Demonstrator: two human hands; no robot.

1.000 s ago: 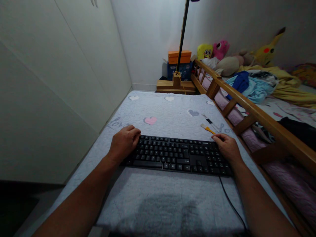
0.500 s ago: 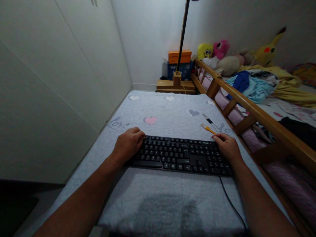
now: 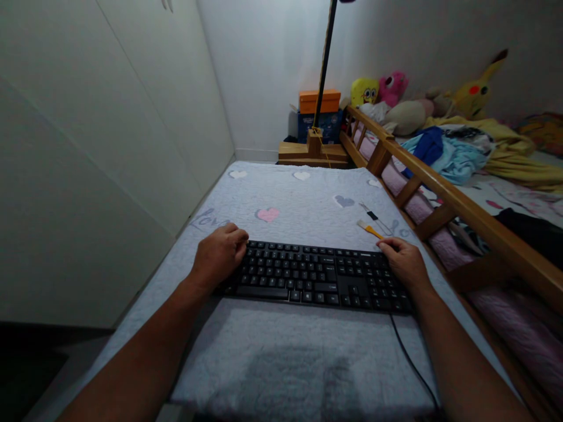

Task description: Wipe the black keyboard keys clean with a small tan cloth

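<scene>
Keyboard: The black keyboard [image 3: 308, 272] lay keys up on the pale quilted cloth [image 3: 264, 193], at 12 o'clock from the person.
Long axis: It ran nearly from 9 to 3 o'clock, the left end a touch farther off, with the number pad at the 3 o'clock end.
Left hand: The left hand [image 3: 220, 255] was at the 9 o'clock end, knuckles up, fingers curled by the far left corner. Whether they gripped the case or only rested there, I could not tell.
Right hand: The right hand [image 3: 404, 264] was at the 3 o'clock end, thumb and forefinger close together near the far right corner; a firm hold could not be made out there either.
Keyboard from each hand: It stretched toward 3 o'clock from the left hand and toward 9 from the right, so it lay between them, each nearest its own end.
Brush: The yellow-handled brush [image 3: 369, 228] lay just off the right fingertips, bristles toward 10 o'clock; contact was unclear. The right hand was nearer.
Slim tool: The black-banded tool [image 3: 372, 215] lay just beyond the brush, at 11 o'clock from the right hand.
Cable: The cable [image 3: 407, 356] ran from the near edge toward 5 o'clock.
</scene>
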